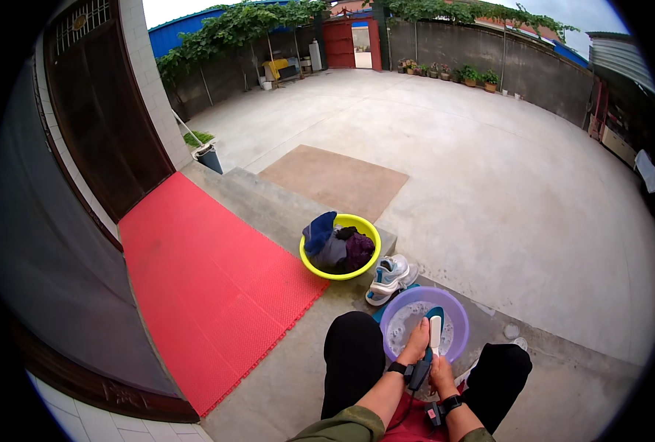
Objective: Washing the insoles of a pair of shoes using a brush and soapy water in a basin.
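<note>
Over a lavender basin [460,340] of sudsy water, both my hands work close together. My left hand [414,343] is closed on a flat teal piece [435,312], shaped like a shoe insole. My right hand [441,374] is closed around the lower end of a slim white brush-like tool [436,333], which lies against the teal piece. Its working face is hidden. Just beyond the basin's left rim stands a pair of white and teal sneakers [391,275], apart from my hands.
A yellow basin [375,254] heaped with dark clothes stands past the sneakers. Red matting [217,295] covers the porch to the left. Concrete steps [250,193] drop to the courtyard [519,169]. My knees flank the lavender basin. A grey bucket [208,159] stands by the wall.
</note>
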`<state>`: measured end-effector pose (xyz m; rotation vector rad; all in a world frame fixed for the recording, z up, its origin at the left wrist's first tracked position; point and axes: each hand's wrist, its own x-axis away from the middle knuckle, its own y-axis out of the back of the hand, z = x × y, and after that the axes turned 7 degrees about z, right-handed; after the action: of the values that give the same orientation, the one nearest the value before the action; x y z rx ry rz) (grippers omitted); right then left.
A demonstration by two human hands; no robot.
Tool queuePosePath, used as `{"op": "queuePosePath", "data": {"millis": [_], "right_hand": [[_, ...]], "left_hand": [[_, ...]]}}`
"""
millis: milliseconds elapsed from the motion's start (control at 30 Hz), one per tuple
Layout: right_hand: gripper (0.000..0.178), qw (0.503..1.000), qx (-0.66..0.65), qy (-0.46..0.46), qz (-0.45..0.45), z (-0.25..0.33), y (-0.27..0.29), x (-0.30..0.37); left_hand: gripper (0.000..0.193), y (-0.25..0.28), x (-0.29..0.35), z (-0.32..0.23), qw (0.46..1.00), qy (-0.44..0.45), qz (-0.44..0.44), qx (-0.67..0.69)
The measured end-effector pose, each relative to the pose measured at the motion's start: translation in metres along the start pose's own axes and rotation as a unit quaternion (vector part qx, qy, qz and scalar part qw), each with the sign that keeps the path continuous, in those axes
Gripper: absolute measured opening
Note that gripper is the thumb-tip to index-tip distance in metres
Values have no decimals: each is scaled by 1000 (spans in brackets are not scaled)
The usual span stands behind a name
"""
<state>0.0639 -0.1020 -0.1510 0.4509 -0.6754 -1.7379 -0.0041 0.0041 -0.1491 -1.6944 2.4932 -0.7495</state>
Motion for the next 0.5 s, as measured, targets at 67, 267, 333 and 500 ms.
{"op": "queuePosePath", "data": {"millis": [67,267,333,500], "right_hand": [[39,997,-49,-3,-58,-4,20,-28],[35,995,33,80,-46,22,7,-37],[34,999,-30,-13,29,1,-5,-9],[36,999,-42,-14,7,17,18,-7]], "left_hand": [[41,-36,13,-11,999,1,-25,-28],[42,-7,3,-12,997,-18,0,69],[40,-9,6,-29,997,19,-50,52],[45,-15,16,-4,998,-5,-30,-64]]}}
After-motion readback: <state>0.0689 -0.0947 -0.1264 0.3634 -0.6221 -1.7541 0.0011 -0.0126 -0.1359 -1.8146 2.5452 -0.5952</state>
